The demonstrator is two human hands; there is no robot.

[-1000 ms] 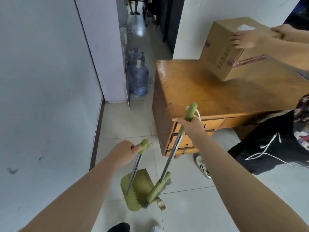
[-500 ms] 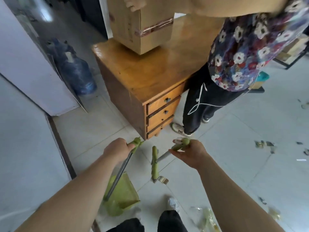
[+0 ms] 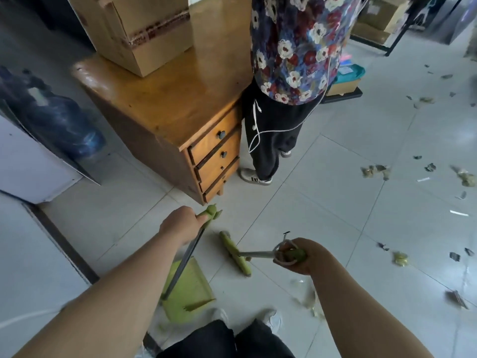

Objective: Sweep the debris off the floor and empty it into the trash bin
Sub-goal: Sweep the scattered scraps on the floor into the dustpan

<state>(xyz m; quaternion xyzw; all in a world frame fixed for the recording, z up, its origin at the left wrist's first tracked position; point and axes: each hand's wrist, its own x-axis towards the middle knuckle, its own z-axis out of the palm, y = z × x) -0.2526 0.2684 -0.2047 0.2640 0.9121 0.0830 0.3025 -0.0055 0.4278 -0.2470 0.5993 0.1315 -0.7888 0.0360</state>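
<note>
My left hand (image 3: 179,224) grips the green top of the dustpan's long handle. The green dustpan (image 3: 189,290) rests on the tile floor just in front of my feet. My right hand (image 3: 300,255) is closed around the green grip of the broom, whose metal shaft points left. The green broom head (image 3: 235,251) sits on the floor between my two hands. Scraps of debris (image 3: 375,171) lie scattered over the tiles to the right, and more debris (image 3: 309,301) lies near my right forearm. No trash bin is in view.
A wooden desk with drawers (image 3: 180,107) stands ahead, a cardboard box (image 3: 136,29) on top. A person in a floral shirt and black trousers (image 3: 278,130) stands beside it. Blue water jugs (image 3: 59,122) sit at the left by a wall. Boxes and shelving (image 3: 374,24) stand far right.
My view has swung right and down, from the corridor to the littered floor. The broom has tilted from near upright to nearly level, its head now apart from the dustpan.
</note>
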